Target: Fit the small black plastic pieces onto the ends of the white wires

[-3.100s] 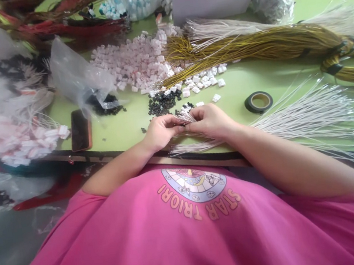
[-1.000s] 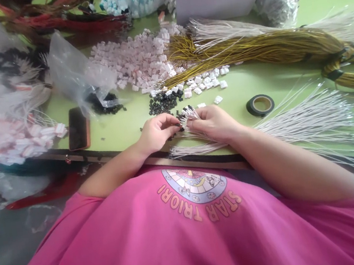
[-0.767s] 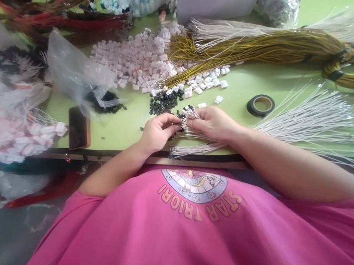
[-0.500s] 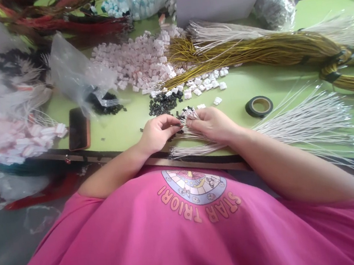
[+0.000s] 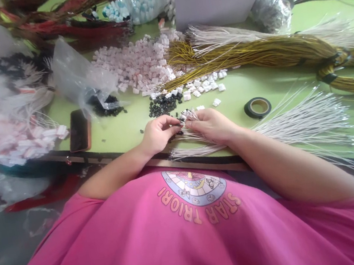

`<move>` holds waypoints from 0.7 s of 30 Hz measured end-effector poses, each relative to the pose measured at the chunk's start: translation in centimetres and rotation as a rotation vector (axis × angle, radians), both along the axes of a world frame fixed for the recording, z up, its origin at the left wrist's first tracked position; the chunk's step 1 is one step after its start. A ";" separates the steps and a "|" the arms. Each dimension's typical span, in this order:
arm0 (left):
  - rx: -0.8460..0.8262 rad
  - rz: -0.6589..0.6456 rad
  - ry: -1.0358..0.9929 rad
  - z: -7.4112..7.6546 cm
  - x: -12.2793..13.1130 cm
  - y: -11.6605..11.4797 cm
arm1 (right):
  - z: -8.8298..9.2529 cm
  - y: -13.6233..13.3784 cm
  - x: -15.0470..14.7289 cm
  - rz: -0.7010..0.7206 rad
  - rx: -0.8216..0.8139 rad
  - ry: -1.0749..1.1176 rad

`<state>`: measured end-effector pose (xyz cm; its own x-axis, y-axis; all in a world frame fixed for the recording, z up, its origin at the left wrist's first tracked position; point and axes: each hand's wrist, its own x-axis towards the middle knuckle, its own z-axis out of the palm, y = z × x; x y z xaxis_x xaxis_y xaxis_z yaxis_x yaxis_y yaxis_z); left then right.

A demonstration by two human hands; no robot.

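Observation:
My right hand [image 5: 213, 124] is closed round a bundle of white wires [image 5: 193, 135], whose silvery tips stick out past the thumb and fingers. Close against those tips, my left hand [image 5: 161, 132] pinches at a small black piece, too small to make out clearly. More white wires [image 5: 307, 120] fan out over the table to the right, under my right forearm. Small black parts [image 5: 164, 104] lie in a pile just beyond my hands. Behind them spreads a heap of white plastic connector housings [image 5: 137, 63].
A roll of black tape [image 5: 258, 107] lies right of my hands. A phone [image 5: 79, 129] rests near the table's front edge at left, beside a clear plastic bag [image 5: 81, 75]. A bundle of yellow-brown wires [image 5: 271, 55] stretches across the back right.
The view has shifted very slightly. Both hands keep nearly the same position and hold at the wire tips.

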<state>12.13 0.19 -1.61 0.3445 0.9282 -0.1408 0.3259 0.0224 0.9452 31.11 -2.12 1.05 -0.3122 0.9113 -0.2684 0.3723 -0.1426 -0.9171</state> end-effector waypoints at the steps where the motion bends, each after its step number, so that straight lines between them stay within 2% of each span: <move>1: 0.008 0.001 0.003 0.0 0.0 0.0 | 0.0 0.0 0.0 0.013 0.001 0.007; 9: 0.110 -0.013 0.067 0.3 0.4 -0.3 | -0.2 0.1 -0.3 0.041 0.055 -0.012; 21: 0.247 -0.193 0.137 0.6 -0.1 0.0 | -0.2 -0.1 -0.6 0.044 0.075 -0.111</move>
<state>12.05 0.16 -1.00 0.5108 0.8594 0.0230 0.4261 -0.2764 0.8614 30.50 -2.19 0.81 -0.3240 0.9163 -0.2354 0.4768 -0.0568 -0.8772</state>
